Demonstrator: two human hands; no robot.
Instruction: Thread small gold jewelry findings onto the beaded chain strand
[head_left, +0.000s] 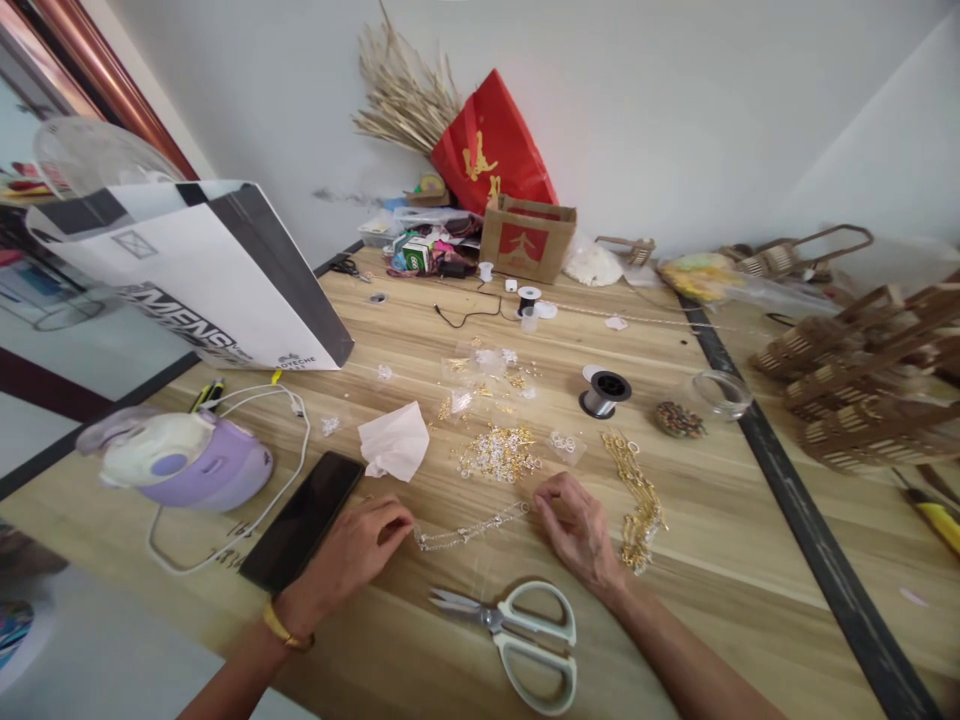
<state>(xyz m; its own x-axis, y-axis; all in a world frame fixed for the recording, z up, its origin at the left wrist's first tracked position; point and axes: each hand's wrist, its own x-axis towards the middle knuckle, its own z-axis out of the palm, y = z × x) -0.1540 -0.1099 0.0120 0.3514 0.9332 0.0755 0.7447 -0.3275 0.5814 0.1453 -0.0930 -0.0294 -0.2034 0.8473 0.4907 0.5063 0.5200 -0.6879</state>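
Observation:
A thin silver chain (465, 533) with small links and charms lies slack across the wood between my hands. My left hand (356, 548), with a gold bracelet at the wrist, pinches its left end beside a black phone (304, 520). At the other end, a small ring sits at the fingertips of my right hand (577, 528), whose thumb and index finger are closed. Open-bladed scissors (499, 622) with cream handles lie just below the chain. Above it spreads a pile of gold and silver jewelry pieces (499, 455). Gold chains (636, 500) lie right of my right hand.
Left stand a white paper bag (225, 270) and a purple-and-white device (202, 465) with a cable. A pink tissue (395, 442), a wire spool (606, 394), a bead-filled jar (682, 418) and small plastic packets (491, 362) lie further back. Woven baskets (877, 390) crowd the right.

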